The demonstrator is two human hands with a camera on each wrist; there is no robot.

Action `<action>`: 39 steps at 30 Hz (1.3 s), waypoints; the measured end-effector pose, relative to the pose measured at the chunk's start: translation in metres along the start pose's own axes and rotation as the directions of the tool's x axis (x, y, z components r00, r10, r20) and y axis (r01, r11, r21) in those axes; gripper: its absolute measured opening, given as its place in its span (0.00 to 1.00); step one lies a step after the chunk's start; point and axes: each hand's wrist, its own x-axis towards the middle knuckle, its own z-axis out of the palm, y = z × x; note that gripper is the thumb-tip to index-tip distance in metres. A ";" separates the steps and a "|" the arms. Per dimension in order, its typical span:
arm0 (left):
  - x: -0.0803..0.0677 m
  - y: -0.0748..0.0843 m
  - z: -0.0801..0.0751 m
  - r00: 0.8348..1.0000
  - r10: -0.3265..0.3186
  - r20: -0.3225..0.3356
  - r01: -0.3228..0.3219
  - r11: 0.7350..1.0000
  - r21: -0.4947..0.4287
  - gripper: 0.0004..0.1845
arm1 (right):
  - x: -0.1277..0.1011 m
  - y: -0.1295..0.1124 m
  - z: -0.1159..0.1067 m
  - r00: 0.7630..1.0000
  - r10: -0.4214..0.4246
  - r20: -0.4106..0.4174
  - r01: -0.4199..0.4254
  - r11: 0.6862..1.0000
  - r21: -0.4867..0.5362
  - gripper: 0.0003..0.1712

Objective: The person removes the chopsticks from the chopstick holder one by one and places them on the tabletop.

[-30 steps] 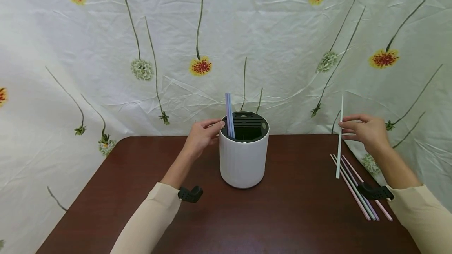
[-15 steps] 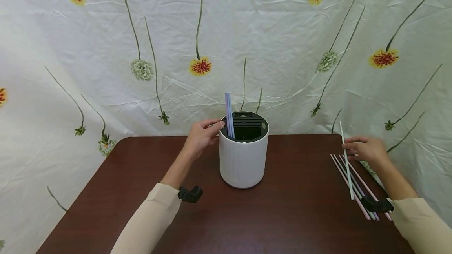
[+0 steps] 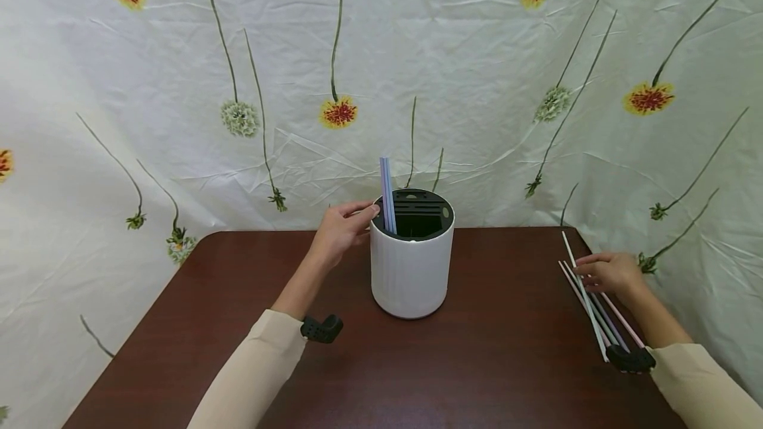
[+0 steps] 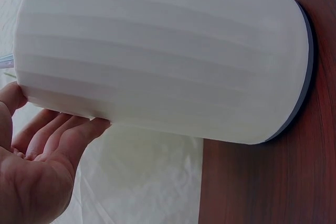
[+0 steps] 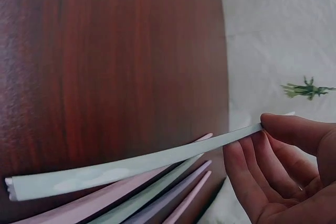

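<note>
As I follow from my remote station, a person's left hand (image 3: 341, 230) holds a white holder (image 3: 410, 277) near the middle of a dark table (image 3: 495, 336), thumb at the rim and the other fingers bent against the outer wall, a grip that likely guards the tall cylinder against sliding or tipping. Lavender-blue sticks (image 3: 387, 194) stand nearly upright at the left of its black slotted top (image 3: 414, 207), probably propped by the opening's edge; I cannot count them surely. Near the table's right edge, the right hand (image 3: 610, 275) pinches a pale green stick (image 5: 131, 166) toward its far end, thumb and fingertips drawn narrow, perhaps because so thin a piece offers little to grip. The stick slants over a spread of loose sticks (image 5: 142, 199) in pink, green and purple, lying roughly side by side; whether it touches them, I cannot tell. Behind hangs a pale floral cloth (image 3: 477, 51).
</note>
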 end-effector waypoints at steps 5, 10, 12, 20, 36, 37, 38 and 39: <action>0.000 -0.001 0.000 1.000 -0.001 0.000 0.001 1.000 -0.002 0.25 | 0.004 0.009 0.004 1.000 0.024 -0.009 -0.024 1.000 -0.003 0.21; 0.000 -0.001 0.000 1.000 0.001 0.001 -0.001 1.000 0.003 0.25 | 0.007 0.015 0.006 0.999 0.032 0.010 -0.032 0.999 -0.031 0.23; 0.000 -0.001 0.000 1.000 0.001 0.000 -0.001 1.000 0.006 0.25 | 0.008 0.017 0.007 0.999 0.035 0.002 -0.035 0.997 -0.065 0.24; 0.000 -0.001 0.000 1.000 0.003 0.001 -0.003 1.000 0.012 0.26 | 0.008 0.019 0.011 0.998 0.055 -0.016 -0.056 0.992 -0.116 0.22; 0.001 0.000 0.000 1.000 0.004 0.017 -0.003 1.000 -0.004 0.26 | 0.008 0.022 0.012 0.999 0.045 -0.002 -0.044 0.988 -0.146 0.22; 0.001 0.000 0.000 1.000 0.004 0.018 -0.004 1.000 -0.003 0.26 | 0.008 0.022 0.012 0.999 0.047 -0.002 -0.046 0.988 -0.145 0.22; 0.000 0.000 0.000 1.000 0.004 0.018 -0.004 1.000 -0.001 0.26 | 0.008 0.023 0.012 0.999 0.048 0.000 -0.048 0.988 -0.146 0.22; 0.000 0.000 0.000 1.000 0.004 0.017 -0.004 1.000 -0.001 0.26 | 0.008 0.023 0.012 0.999 0.048 0.001 -0.048 0.987 -0.151 0.22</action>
